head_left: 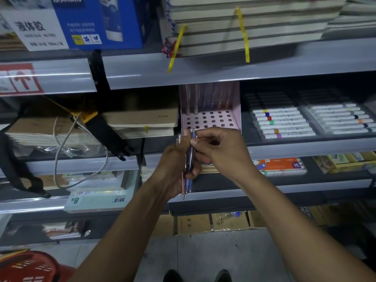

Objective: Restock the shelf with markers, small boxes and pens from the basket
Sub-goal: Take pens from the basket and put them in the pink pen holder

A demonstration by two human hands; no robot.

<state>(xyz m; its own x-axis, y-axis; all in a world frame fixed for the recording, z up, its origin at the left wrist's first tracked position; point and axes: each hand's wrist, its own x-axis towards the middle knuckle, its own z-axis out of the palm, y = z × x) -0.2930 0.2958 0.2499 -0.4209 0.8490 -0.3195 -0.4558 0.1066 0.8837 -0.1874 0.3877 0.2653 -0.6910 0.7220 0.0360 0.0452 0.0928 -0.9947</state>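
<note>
Centre of frame: a small bundle of pens, held upright with tips pointing down, in front of the shelf edge. The left hand has its fingers curled round the middle of the bundle. The right hand, fingers bent, pinches the upper end of one blue pen between thumb and forefinger; the two hands meet at the bundle.

Directly behind and above the hands: a pink display stand with rows of round holes in its base. A few pens stand upright along its back row; most holes toward the front are open.

Right of the stand, on the same shelf: clear trays of white-barrelled markers with coloured bands, lying flat side by side. Below them, an orange box on the next shelf down.

Left of the stand: stacked brown notebooks and a loose grey cable.

Upper left: a blue carton.

Lower left corner: the rim of a red basket on the floor.
</note>
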